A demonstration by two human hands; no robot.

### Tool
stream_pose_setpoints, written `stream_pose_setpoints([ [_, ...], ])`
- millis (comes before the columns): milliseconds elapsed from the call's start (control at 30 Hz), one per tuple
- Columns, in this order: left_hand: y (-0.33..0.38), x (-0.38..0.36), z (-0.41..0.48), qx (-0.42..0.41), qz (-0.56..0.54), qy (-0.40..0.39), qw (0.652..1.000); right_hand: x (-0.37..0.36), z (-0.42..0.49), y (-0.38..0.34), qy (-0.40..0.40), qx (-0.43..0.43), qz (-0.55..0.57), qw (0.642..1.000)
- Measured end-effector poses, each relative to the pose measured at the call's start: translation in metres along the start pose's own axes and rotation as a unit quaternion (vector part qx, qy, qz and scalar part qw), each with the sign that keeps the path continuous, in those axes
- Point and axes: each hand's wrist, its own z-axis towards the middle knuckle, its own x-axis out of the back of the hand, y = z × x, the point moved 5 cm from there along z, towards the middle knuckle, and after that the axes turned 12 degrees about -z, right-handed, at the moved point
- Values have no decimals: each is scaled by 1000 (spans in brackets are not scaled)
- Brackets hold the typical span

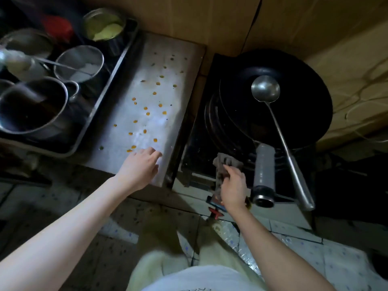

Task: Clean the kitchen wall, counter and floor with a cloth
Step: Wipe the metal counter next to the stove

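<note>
Beside the stove, the right hand (234,185) grips the cloth (225,164) while the left hand (140,166) rests open on the spotted counter (159,59); a careless swipe could smear the drops (147,110) floorward.

This kitchen is dim. The brightest patch is a pale glare on the steel bench (151,122), and my left forearm (73,223) catches the same light. The wok (298,114) and stove (195,143) sink to near black. The pots (31,108) at the left edge are smeared with blur. Straight edges bow outward from the wide lens, and the floor (52,206) looks soft and grainy.
</note>
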Motion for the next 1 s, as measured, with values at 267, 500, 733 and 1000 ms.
stream_pose_setpoints([
  [267, -79, 38, 34, -88, 44, -24, 995, -47, 23, -98, 31, -32, -33, 998],
  [500, -105, 43, 52, -137, 50, -47, 988, -60, 26, -104, -14, -7, -155, 988],
  [733, -104, 36, 58, -166, 44, -52, 984, -39, 8, -56, 15, -89, -184, 979],
  [1000, -108, 38, 52, -159, 27, -52, 986, -58, 22, -125, 20, -94, -169, 981],
])
